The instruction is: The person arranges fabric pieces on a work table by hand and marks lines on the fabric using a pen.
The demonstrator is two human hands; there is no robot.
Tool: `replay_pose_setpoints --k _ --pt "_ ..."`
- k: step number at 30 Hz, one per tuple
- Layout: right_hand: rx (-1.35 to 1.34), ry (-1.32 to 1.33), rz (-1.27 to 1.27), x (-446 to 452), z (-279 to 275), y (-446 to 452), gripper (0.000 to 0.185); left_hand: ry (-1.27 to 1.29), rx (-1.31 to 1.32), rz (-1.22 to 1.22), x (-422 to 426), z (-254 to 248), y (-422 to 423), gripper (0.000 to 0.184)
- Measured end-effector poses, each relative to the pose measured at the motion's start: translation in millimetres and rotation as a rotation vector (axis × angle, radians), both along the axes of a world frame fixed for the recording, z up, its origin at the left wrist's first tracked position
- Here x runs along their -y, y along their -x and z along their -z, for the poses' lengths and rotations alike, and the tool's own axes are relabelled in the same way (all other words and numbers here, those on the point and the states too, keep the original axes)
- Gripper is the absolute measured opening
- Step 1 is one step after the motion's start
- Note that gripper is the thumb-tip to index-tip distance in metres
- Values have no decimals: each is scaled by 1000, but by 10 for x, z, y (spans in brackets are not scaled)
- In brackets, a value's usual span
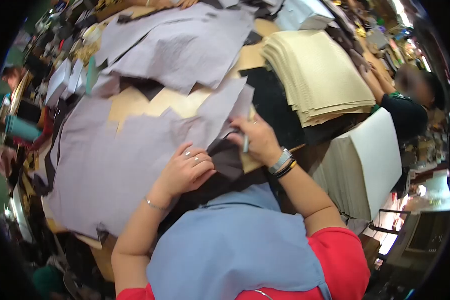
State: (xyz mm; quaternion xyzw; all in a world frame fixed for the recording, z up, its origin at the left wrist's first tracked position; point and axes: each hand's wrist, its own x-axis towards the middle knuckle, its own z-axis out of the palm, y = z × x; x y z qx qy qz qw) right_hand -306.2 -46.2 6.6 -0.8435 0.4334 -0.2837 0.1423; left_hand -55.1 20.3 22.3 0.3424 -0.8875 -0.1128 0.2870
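Observation:
A large lilac-grey sheet, which looks like leather hide [105, 165], spreads over the table in front of me. Its near right part is turned over, showing a dark brown face [226, 159]. My left hand [187, 170] has its fingers curled at the edge of this fold, rings on two fingers. Close by on the right, my right hand [257, 137] is closed around a short, pale, pen-like tool [245, 143], pointing down beside the sheet's edge. Motion blur hides that tool's exact kind. A narrow lilac strip of the sheet [227, 102] rises past my right fingertips.
Another lilac-grey hide [180, 47] lies across the table's far side. On the right are a stack of cream sheets [320, 75], a black sheet [270, 100] and a thick white stack [372, 160]. A co-worker [405, 110] is at the right; another person's hand [187, 3] shows at the top.

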Motion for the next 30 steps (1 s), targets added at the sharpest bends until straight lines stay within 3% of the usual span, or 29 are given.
replay_pose_setpoints --k 3,6,12,15,18,23,30 --pt "38 18 6 38 5 -10 27 -179 -56 -50 -74 40 -61 15" --pt "12 88 -7 57 46 -10 26 -553 -169 -407 -87 -15 65 20" --pt "-59 81 -1 38 -18 55 31 -265 48 -489 131 136 134 56" --pt "-122 99 45 53 -17 183 32 -291 235 -565 195 142 104 77" --pt "-53 128 15 53 -41 228 33 -436 244 -510 213 93 69 90" --pt "174 -164 -220 -185 -78 -132 35 -402 261 -481 218 110 55 97" --pt "9 27 -427 -320 34 -156 29 -458 344 -434 241 122 -1 109"
